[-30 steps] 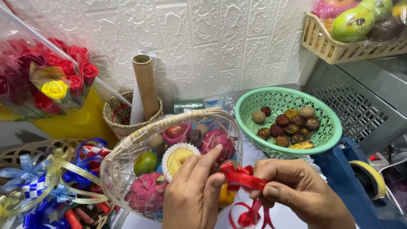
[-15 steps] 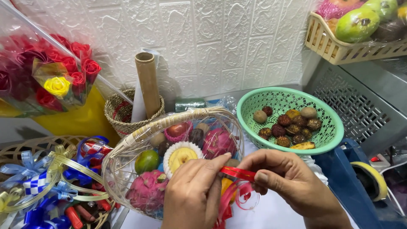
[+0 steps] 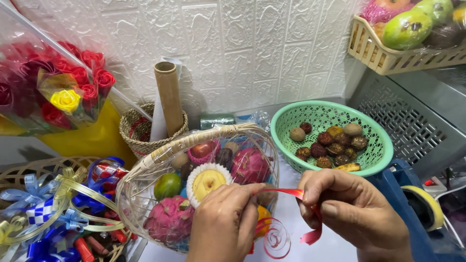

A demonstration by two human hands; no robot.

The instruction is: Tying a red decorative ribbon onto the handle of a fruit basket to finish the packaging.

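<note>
1. Your left hand pinches one end of the red ribbon against the wrapped fruit basket.
2. Your right hand grips the ribbon's other end (curled tails hang below).
3. The green basket sits behind.

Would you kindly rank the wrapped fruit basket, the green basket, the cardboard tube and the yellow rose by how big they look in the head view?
1. Wrapped fruit basket, though nearness to the camera flatters it.
2. Green basket.
3. Cardboard tube.
4. Yellow rose, clearly smallest.
</note>
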